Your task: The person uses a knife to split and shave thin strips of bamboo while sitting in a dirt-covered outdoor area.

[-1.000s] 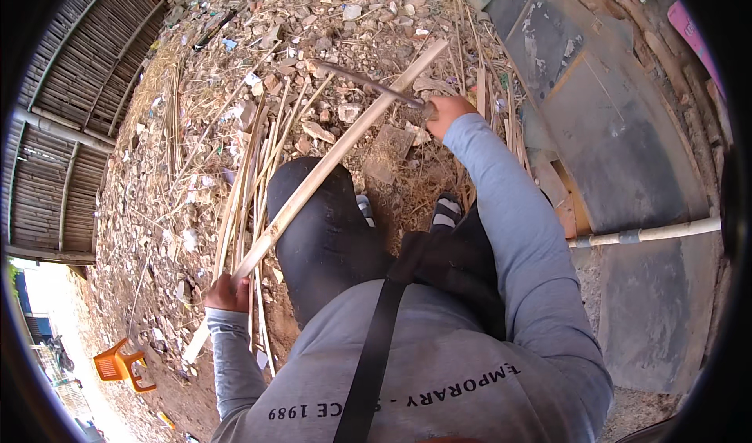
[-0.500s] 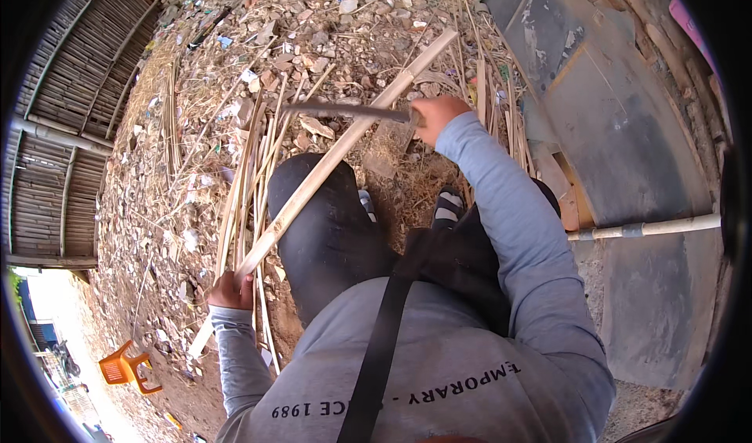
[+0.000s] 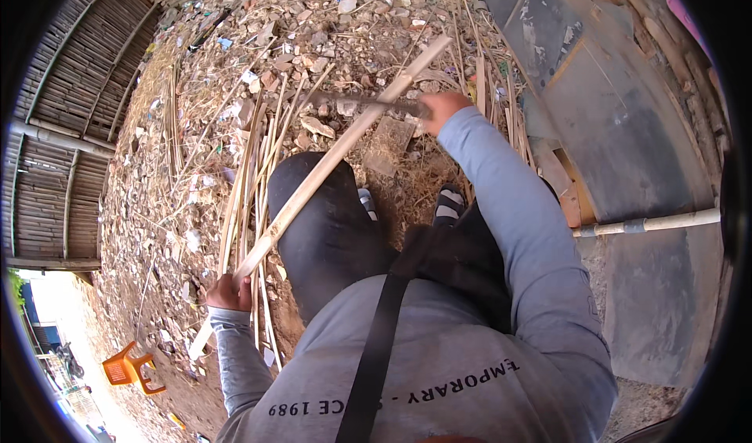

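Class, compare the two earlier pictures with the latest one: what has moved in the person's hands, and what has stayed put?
The right hand has swung its dark blade across the long bamboo strip; it now lies level, pointing left over the strip. The left hand keeps its grip on the strip's lower end. Nothing was let go; the split strips on the ground are unchanged.

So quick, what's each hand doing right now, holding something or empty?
Left hand: closed around the lower end of a long bamboo pole.
Right hand: closed on the handle of a long blade laid against the pole.
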`<move>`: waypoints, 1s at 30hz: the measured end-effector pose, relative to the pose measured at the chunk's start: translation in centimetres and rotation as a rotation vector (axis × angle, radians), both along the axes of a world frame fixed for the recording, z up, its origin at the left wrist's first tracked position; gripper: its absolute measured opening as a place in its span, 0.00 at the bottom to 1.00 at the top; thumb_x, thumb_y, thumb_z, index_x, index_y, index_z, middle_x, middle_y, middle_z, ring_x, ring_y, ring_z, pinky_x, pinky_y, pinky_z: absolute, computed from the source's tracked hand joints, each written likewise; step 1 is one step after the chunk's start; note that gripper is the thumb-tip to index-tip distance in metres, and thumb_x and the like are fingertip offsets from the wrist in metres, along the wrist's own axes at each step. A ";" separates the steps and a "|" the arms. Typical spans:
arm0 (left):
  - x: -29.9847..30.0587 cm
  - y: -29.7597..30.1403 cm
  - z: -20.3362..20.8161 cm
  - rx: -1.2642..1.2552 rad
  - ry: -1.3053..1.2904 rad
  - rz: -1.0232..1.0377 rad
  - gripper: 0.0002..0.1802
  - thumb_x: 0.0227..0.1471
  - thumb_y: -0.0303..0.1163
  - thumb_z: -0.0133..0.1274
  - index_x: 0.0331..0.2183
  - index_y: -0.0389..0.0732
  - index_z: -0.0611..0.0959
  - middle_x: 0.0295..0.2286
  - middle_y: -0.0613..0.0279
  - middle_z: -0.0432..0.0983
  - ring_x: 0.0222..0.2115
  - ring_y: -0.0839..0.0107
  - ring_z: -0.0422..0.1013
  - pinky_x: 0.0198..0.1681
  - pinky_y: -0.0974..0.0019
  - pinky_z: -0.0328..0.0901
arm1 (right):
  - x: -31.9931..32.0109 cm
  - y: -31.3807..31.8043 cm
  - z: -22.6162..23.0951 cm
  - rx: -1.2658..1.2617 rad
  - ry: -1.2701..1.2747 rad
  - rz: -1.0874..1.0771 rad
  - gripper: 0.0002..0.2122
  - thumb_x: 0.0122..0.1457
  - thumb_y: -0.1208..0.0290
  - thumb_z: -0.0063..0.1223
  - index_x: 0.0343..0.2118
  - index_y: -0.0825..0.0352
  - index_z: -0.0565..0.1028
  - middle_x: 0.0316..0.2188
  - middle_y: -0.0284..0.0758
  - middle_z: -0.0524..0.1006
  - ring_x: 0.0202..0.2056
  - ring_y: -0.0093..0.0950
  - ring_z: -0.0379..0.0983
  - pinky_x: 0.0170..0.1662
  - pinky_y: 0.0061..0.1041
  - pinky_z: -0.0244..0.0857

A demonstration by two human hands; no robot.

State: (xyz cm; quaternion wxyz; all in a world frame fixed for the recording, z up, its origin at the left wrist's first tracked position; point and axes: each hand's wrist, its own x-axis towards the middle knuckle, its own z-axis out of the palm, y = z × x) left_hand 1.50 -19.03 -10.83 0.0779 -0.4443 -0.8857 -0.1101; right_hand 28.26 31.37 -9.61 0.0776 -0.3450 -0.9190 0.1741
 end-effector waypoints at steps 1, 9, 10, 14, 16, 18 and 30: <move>-0.2 0.0 -0.3 0.017 0.002 -0.011 0.21 0.47 0.48 0.56 0.21 0.40 0.73 0.15 0.51 0.70 0.15 0.50 0.69 0.19 0.53 0.63 | 1.0 1.6 -1.3 0.007 -0.001 -0.006 0.13 0.47 0.67 0.55 0.37 0.61 0.75 0.29 0.44 0.77 0.33 0.42 0.75 0.40 0.36 0.69; 0.2 -0.2 1.5 0.009 -0.029 0.027 0.23 0.49 0.50 0.54 0.20 0.39 0.72 0.15 0.49 0.70 0.15 0.50 0.70 0.19 0.54 0.64 | -0.9 -1.6 2.4 -0.015 -0.098 -0.027 0.15 0.47 0.67 0.56 0.40 0.62 0.75 0.33 0.43 0.78 0.35 0.40 0.75 0.42 0.34 0.69; 0.4 -0.2 1.4 0.022 -0.024 0.022 0.24 0.49 0.52 0.52 0.20 0.39 0.72 0.15 0.49 0.69 0.15 0.50 0.69 0.18 0.53 0.63 | -1.2 -2.1 2.5 0.071 -0.150 0.114 0.15 0.48 0.66 0.56 0.41 0.61 0.76 0.34 0.43 0.78 0.35 0.40 0.76 0.42 0.33 0.69; -0.3 -0.8 0.4 -0.013 0.043 0.006 0.27 0.50 0.55 0.51 0.19 0.39 0.71 0.13 0.49 0.68 0.14 0.50 0.68 0.17 0.52 0.62 | 1.3 4.0 -3.4 -0.086 0.140 -0.273 0.14 0.47 0.65 0.56 0.39 0.61 0.76 0.34 0.44 0.78 0.36 0.41 0.75 0.43 0.33 0.68; -0.9 0.1 0.9 0.008 0.034 -0.028 0.28 0.50 0.56 0.50 0.19 0.39 0.70 0.13 0.49 0.68 0.14 0.50 0.68 0.17 0.52 0.62 | 4.1 7.3 -4.1 -0.110 0.096 -0.512 0.18 0.53 0.64 0.50 0.46 0.63 0.73 0.41 0.43 0.77 0.43 0.40 0.73 0.49 0.34 0.66; -1.1 -0.5 0.6 0.021 0.010 -0.057 0.31 0.51 0.59 0.47 0.17 0.39 0.69 0.12 0.49 0.67 0.13 0.49 0.67 0.17 0.52 0.61 | 3.6 7.0 -3.8 -0.109 0.139 -0.484 0.17 0.53 0.64 0.50 0.46 0.63 0.73 0.41 0.43 0.77 0.43 0.40 0.73 0.49 0.33 0.66; 0.3 0.0 -0.5 0.005 -0.107 -0.046 0.32 0.52 0.60 0.45 0.17 0.37 0.69 0.14 0.45 0.66 0.16 0.45 0.66 0.20 0.51 0.60 | 1.1 0.9 2.3 -0.052 -0.052 -0.034 0.12 0.47 0.65 0.56 0.35 0.60 0.76 0.27 0.41 0.78 0.32 0.40 0.76 0.37 0.37 0.68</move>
